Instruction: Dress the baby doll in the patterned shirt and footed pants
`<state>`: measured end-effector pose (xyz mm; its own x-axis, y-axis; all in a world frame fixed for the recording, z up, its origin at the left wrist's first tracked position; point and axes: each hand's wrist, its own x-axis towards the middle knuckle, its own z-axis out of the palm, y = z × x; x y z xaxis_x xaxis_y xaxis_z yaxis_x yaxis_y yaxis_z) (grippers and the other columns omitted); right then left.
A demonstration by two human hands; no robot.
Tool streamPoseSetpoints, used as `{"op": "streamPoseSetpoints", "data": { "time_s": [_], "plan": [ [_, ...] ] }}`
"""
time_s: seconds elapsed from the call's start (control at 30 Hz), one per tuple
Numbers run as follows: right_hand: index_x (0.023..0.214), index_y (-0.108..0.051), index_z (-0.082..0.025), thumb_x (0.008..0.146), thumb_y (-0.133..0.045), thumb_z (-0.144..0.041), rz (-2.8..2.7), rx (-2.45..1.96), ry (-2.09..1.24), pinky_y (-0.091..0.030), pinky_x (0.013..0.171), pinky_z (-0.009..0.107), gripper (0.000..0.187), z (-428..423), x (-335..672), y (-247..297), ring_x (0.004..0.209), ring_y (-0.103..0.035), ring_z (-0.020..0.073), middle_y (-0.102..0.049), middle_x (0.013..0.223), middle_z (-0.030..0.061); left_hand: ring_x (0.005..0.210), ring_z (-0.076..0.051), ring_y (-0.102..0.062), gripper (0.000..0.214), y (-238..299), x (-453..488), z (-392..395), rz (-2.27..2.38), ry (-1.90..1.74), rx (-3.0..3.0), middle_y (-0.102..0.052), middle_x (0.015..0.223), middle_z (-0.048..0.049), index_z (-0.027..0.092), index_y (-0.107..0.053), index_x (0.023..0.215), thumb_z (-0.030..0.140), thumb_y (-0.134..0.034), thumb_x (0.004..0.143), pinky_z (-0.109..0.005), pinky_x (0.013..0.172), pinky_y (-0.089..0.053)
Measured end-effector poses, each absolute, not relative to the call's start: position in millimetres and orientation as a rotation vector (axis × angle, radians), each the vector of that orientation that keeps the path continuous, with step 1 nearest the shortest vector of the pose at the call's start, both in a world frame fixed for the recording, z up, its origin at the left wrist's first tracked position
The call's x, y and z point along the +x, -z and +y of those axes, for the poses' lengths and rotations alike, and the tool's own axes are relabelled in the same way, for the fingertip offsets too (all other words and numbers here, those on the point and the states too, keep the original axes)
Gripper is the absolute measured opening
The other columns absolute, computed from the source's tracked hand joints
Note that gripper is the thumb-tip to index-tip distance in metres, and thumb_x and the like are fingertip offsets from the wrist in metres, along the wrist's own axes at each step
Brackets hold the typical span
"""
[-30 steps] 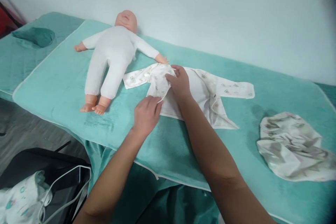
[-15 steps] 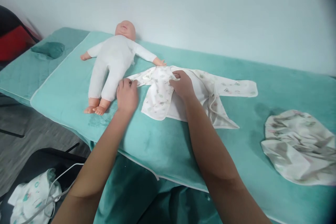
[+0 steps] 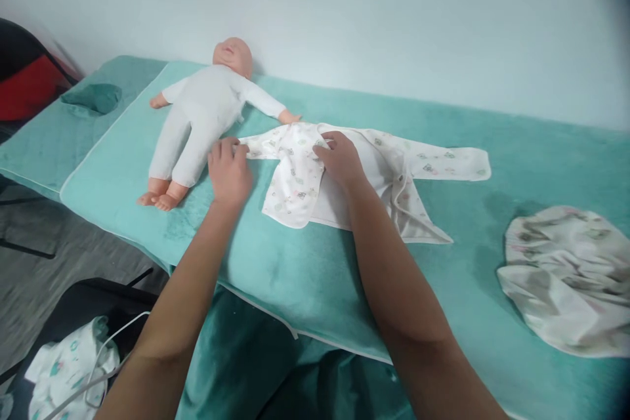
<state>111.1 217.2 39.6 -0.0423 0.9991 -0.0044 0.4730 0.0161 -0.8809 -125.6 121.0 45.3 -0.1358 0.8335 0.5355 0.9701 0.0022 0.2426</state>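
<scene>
A teal mat (image 3: 295, 275) is being leaned over, spreading out beneath the left hand (image 3: 229, 174) and the right hand (image 3: 342, 161). A doll (image 3: 201, 111) is lying on its back on the mat, just left of the left fingers (image 3: 231, 147), with its feet nearer than the fingertips and its head beyond them. A printed shirt (image 3: 384, 170) is being kept flat on the mat under and between the two sets of fingers, and one sleeve (image 3: 455, 164) is stretching well to the right of the right fingers (image 3: 337, 141). A crumpled cloth (image 3: 566, 275) is lying further right, well apart from them. The right hand is being held on the shirt's folded front, its fingers curled narrow and gripping a bunch of fabric. The left hand is being laid on the other sleeve's cuff (image 3: 256, 144), fingers close together and bent down; whether the cuff is being pinched cannot be told. A small pillow (image 3: 93, 98) is sitting far left of the left fingers.
</scene>
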Motion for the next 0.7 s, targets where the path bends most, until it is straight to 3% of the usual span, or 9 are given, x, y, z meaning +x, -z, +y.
{"op": "streamPoseSetpoints", "data": {
  "time_s": [0.1,0.2,0.33,0.5,0.6,0.7],
  "plan": [
    [0.103,-0.064,-0.024,0.076,-0.065,-0.034,-1.574,-1.515,-0.964,-0.056,0.08,0.041,0.029,218,112,-41,0.083,-0.069,0.0259,-0.071,0.089,0.0036,0.11,-0.029,-0.06,0.023,-41,-104,86,-1.867,0.852,-2.205,-0.068,0.117,-0.012,0.021,-0.069,0.112,0.023,-0.05,0.1,-0.043,0.09,-0.044],
    [0.102,-0.065,-0.024,0.074,-0.068,-0.036,-1.504,-1.475,-1.005,-0.056,0.077,0.04,0.031,218,113,-41,0.081,-0.068,0.0252,-0.071,0.087,0.0035,0.113,-0.026,-0.061,0.029,-37,-85,52,-1.669,0.866,-2.54,-0.069,0.124,-0.0094,0.023,-0.067,0.122,0.041,-0.059,0.099,-0.04,0.094,-0.045],
    [0.102,-0.067,-0.024,0.071,-0.071,-0.036,-1.347,-1.422,-1.151,-0.054,0.063,0.037,0.034,218,111,-38,0.069,-0.064,0.0218,-0.067,0.077,0.0002,0.122,-0.029,-0.057,0.036,-34,-73,32,-1.737,0.755,-2.561,-0.066,0.134,-0.0092,0.025,-0.063,0.133,0.035,-0.061,0.098,-0.043,0.095,-0.043],
    [0.1,-0.066,-0.024,0.073,-0.077,-0.043,-1.17,-1.132,-1.427,-0.059,0.064,0.036,0.035,213,106,-41,0.073,-0.067,0.0203,-0.067,0.079,0.0,0.103,-0.024,-0.061,0.019,-28,-77,36,-1.729,0.848,-2.567,-0.073,0.108,-0.0061,0.023,-0.069,0.103,0.028,-0.051,0.104,-0.041,0.088,-0.043],
    [0.103,-0.064,-0.026,0.076,-0.08,-0.048,-1.136,-0.927,-1.531,-0.064,0.074,0.037,0.038,207,103,-50,0.088,-0.073,0.0222,-0.073,0.092,0.0023,0.098,-0.022,-0.062,0.017,-24,-80,37,-1.794,1.08,-2.496,-0.073,0.101,-0.0056,0.021,-0.065,0.103,0.032,-0.052,0.104,-0.037,0.087,-0.046],
    [0.114,-0.061,-0.031,0.079,-0.077,-0.049,-1.196,-0.775,-1.587,-0.062,0.095,0.043,0.042,199,98,-60,0.122,-0.068,0.0243,-0.073,0.126,0.0025,0.114,-0.026,-0.06,0.036,-25,-79,37,-1.767,1.057,-2.543,-0.071,0.12,-0.0092,0.02,-0.062,0.119,0.046,-0.067,0.095,-0.04,0.095,-0.046]
  ]
}}
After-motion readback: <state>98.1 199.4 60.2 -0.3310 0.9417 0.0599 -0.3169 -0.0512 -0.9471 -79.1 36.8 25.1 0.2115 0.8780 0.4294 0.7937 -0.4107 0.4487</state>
